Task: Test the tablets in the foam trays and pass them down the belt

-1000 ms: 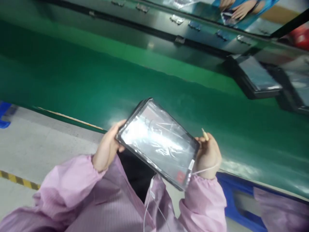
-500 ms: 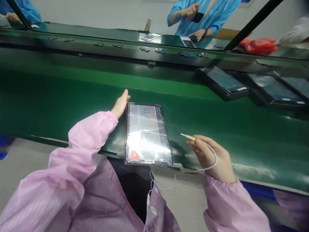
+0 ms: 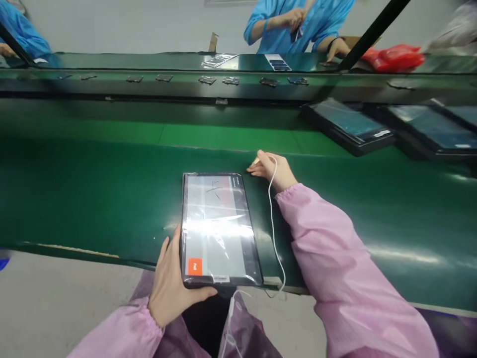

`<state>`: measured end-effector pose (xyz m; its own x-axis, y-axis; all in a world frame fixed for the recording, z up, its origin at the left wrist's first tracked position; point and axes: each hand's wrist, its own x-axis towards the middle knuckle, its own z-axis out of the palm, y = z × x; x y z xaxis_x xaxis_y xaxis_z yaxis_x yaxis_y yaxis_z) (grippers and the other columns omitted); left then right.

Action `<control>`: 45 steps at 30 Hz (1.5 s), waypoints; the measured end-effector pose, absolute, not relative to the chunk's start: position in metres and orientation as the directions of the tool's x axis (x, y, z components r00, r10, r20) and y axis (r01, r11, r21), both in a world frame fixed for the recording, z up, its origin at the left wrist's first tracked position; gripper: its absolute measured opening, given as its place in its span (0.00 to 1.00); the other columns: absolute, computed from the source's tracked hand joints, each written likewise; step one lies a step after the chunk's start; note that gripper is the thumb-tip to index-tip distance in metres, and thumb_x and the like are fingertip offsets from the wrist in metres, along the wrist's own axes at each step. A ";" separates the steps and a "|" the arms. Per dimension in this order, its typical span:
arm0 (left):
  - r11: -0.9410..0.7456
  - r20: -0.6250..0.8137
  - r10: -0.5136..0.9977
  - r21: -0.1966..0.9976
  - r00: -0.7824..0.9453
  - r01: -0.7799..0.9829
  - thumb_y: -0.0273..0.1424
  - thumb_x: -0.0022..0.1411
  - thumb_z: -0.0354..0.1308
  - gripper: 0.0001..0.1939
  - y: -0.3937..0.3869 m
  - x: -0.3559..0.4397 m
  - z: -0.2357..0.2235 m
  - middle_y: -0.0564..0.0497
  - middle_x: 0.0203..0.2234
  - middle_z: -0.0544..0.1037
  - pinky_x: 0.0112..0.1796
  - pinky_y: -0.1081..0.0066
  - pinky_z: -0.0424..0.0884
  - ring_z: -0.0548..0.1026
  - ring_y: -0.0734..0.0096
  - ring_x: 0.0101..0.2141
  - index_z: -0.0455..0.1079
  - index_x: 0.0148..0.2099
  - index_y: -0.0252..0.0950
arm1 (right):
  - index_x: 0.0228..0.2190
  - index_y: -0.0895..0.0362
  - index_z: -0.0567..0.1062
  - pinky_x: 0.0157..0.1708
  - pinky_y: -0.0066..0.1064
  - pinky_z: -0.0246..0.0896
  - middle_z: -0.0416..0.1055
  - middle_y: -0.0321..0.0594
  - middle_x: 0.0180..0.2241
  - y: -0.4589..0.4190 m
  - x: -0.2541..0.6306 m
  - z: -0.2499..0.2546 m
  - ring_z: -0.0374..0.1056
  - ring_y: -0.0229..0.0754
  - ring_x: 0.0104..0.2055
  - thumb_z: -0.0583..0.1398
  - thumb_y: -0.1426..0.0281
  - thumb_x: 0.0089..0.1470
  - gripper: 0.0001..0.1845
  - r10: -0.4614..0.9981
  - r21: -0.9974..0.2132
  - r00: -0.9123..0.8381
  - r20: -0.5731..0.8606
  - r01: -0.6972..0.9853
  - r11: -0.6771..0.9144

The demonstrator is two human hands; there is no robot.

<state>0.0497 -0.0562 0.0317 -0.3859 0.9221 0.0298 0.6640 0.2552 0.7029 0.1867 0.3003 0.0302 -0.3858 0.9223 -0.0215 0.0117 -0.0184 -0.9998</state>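
A tablet (image 3: 219, 228) in clear wrap lies on the green bench at its front edge, screen up, an orange square in its lower left. My left hand (image 3: 173, 283) holds that corner, fingers along the left side and thumb against the bottom edge. Beyond the tablet's upper right corner, my right hand (image 3: 272, 169) pinches a yellow earphone plug (image 3: 256, 160), mostly hidden by the fingers and apart from the tablet. Its white cable (image 3: 274, 233) hangs from the hand past the tablet's right side to the bench edge and my pink smock.
Black trays (image 3: 357, 146) with wrapped tablets stand at the right. Small flat parts (image 3: 231, 80) line the ledge behind the bench (image 3: 93, 184). Across it, a person in blue (image 3: 298, 30) holds a dark object. A red bag (image 3: 395, 57) lies beside a slanted post (image 3: 372, 37).
My left hand has come down from the tablet's upper left corner to its lower left. My right hand has moved forward and left with the plug, to beside the tablet's upper right.
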 end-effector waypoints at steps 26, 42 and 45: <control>0.216 0.249 0.904 0.437 -0.348 0.873 0.39 0.26 0.79 0.77 -0.047 0.057 0.037 0.28 0.58 0.69 0.44 0.41 0.77 0.75 0.35 0.51 0.37 0.73 0.36 | 0.22 0.55 0.73 0.26 0.31 0.62 0.73 0.40 0.22 0.313 0.176 0.030 0.66 0.39 0.21 0.57 0.43 0.53 0.28 0.777 -0.880 -0.609 0.159 0.270 0.391; 0.251 0.217 0.901 0.447 -0.376 0.859 0.41 0.33 0.76 0.72 -0.049 0.059 0.037 0.30 0.60 0.68 0.48 0.44 0.75 0.73 0.38 0.54 0.38 0.73 0.35 | 0.23 0.55 0.70 0.31 0.31 0.53 0.71 0.38 0.23 0.296 0.161 0.045 0.65 0.40 0.27 0.53 0.65 0.59 0.15 0.726 -0.674 -0.678 0.119 0.481 0.560; 0.260 0.211 0.900 0.440 -0.380 0.860 0.42 0.34 0.76 0.72 -0.049 0.060 0.038 0.30 0.60 0.67 0.49 0.45 0.75 0.73 0.39 0.55 0.37 0.73 0.34 | 0.25 0.54 0.68 0.28 0.31 0.49 0.65 0.35 0.19 0.278 0.156 0.046 0.60 0.40 0.23 0.55 0.61 0.60 0.15 0.845 -0.689 -0.528 0.083 0.582 0.431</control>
